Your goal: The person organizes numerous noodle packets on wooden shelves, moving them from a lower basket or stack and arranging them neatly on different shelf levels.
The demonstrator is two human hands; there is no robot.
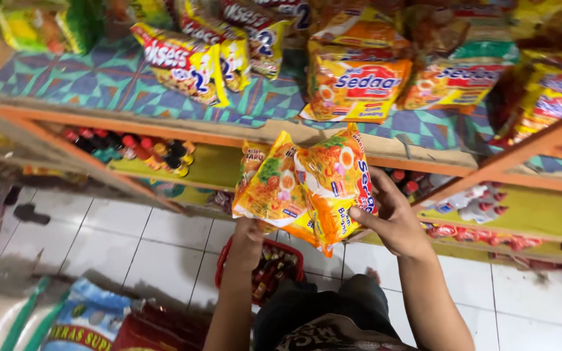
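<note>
Both my hands hold a small stack of orange and yellow noodle packets (307,185) in front of a wooden shelf. My left hand (250,233) supports the stack from below on its left side, mostly hidden behind the packets. My right hand (393,218) grips the right edge of the front packet, thumb across its face. The packets hover just below the front edge of the upper shelf (164,127), which is lined with a teal patterned sheet.
More noodle packets (359,84) and yellow snack packs (187,62) lie on the upper shelf. Small red-capped bottles (131,148) stand on the lower shelf. A red basket (274,266) with small items sits on the white tile floor, sacks (89,318) at lower left.
</note>
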